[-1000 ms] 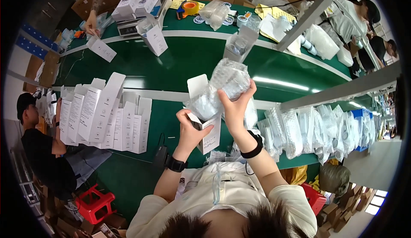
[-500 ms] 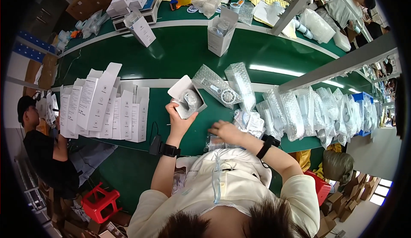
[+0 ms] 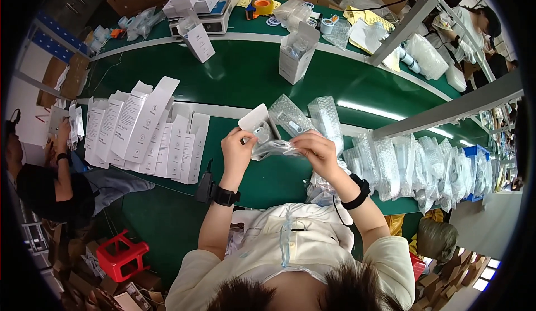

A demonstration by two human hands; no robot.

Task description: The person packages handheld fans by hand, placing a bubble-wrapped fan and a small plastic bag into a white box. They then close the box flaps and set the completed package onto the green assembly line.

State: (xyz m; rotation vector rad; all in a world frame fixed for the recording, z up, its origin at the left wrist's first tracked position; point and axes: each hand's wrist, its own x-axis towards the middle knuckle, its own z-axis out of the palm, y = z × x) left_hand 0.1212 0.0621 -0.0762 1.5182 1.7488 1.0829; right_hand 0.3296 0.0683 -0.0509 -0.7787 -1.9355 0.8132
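Observation:
An open white carton (image 3: 253, 116) is gripped in my left hand (image 3: 237, 150), its flap up and a wrapped item partly visible inside. Between the fingertips of my right hand (image 3: 319, 150) is the end of a clear plastic bag (image 3: 277, 148). The bag lies across the carton's opening, and its contents are hard to make out. Just beyond my hands rest a bubble-wrap pouch (image 3: 288, 112) with a device in it and another bubble-wrap pouch (image 3: 326, 122). More small clear bags (image 3: 322, 191) lie under my right wrist, partly hidden by it.
White cartons (image 3: 146, 135) stand in a row at the left. Several bubble-wrapped packages (image 3: 399, 168) line the right, before a blue bin (image 3: 476, 165). An open filled carton (image 3: 297, 54) stands on the far green surface. A grey metal post (image 3: 446, 107) slants in from the right.
My right hand has come up from the near table with a clear plastic bag and reached the carton. The carton has tilted in my left hand. The view has shifted slightly.

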